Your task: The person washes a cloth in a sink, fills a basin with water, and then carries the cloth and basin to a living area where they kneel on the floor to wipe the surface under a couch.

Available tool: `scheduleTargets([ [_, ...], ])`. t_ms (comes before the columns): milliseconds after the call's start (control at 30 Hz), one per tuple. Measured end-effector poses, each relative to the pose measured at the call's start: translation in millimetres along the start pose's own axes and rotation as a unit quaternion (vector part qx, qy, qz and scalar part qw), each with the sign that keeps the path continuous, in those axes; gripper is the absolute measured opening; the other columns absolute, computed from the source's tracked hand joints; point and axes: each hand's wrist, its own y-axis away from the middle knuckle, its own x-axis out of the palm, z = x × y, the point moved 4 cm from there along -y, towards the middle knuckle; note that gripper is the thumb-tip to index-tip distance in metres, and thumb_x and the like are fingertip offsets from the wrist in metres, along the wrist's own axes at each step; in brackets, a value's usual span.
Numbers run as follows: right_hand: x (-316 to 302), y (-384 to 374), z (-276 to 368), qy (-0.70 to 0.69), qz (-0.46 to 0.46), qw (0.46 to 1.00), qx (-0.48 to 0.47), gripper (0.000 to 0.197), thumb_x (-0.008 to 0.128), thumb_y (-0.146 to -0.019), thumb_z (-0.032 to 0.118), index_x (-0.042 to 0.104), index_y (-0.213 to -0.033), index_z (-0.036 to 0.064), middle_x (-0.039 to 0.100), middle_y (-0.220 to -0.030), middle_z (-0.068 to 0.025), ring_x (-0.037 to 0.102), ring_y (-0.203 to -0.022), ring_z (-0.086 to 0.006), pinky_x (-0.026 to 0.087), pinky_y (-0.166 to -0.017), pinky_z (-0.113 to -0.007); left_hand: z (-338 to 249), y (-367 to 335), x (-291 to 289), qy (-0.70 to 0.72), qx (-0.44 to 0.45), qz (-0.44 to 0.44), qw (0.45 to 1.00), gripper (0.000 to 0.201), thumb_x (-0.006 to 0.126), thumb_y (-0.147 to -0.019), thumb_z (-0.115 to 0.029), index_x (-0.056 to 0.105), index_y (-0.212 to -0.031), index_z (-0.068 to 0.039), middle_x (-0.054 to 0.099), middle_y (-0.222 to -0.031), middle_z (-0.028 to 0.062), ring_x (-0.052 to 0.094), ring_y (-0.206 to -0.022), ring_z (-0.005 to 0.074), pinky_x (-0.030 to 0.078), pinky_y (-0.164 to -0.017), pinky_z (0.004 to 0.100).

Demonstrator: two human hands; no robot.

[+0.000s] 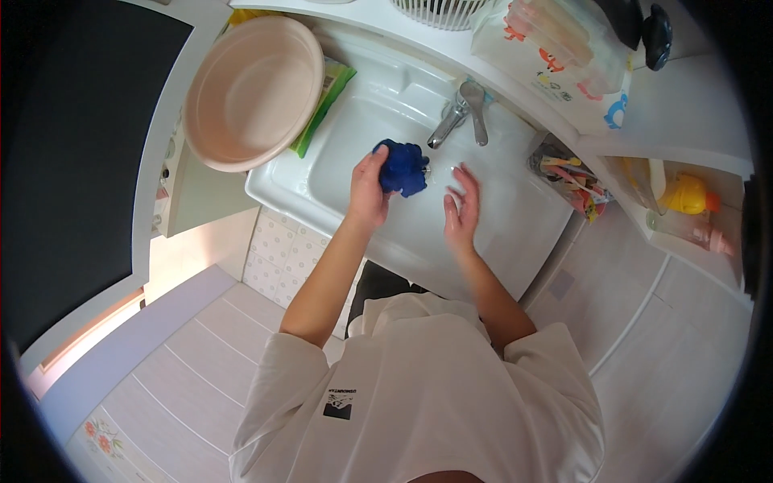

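Note:
Over the white sink (328, 173), my left hand (369, 191) is closed round a bunched dark blue cloth (404, 167). The cloth bulges out past the fingertips on the right, and its folds hide part of the grip. My right hand (462, 211) is a little to the right of the cloth, apart from it. Its fingers are bent slightly and spread, with nothing in them. Just beyond both hands stands a chrome tap (451, 122), its spout angled toward the cloth. I cannot make out whether water is running.
A pale pink washbasin (196, 129) rests on the sink's left side, beside a green packet (328, 109). At the right edge sits a clear holder (555, 157) with several small items. A yellow bottle (686, 194) is on the right shelf; a printed white bag (555, 80) lies at the back.

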Motion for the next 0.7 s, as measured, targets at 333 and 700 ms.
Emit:
scheduleTargets([
  [333, 81.3, 12.4, -83.6, -0.487, -0.012, 0.749, 0.449, 0.042, 0.045, -0.102, 0.052, 0.058, -0.104, 0.0124, 0.063, -0.097, -0.0018, 0.062, -0.093, -0.018, 0.051, -0.086, -0.036, 41.5, 11.5, 5.0, -0.604, 0.337, -0.05, 0.72, 0.033, 0.067, -0.091, -0.036, 0.065, -0.078, -0.006, 0.064, -0.072, 0.0143, 0.062, -0.064, 0.0359, 0.049, -0.058, 0.0424],
  [700, 86.1, 25.9, -95.4, -0.198, -0.089, 0.852, 0.476, 0.041, 0.047, -0.105, 0.037, 0.064, -0.103, -0.0005, 0.066, -0.096, -0.0059, 0.062, -0.082, -0.0148, 0.052, -0.072, -0.032, 58.1, -42.7, -45.6, -0.582, 0.166, -0.168, 0.778, 0.047, 0.055, -0.098, -0.045, 0.07, -0.078, -0.004, 0.065, -0.068, 0.0214, 0.066, -0.07, 0.0394, 0.052, -0.063, 0.045],
])
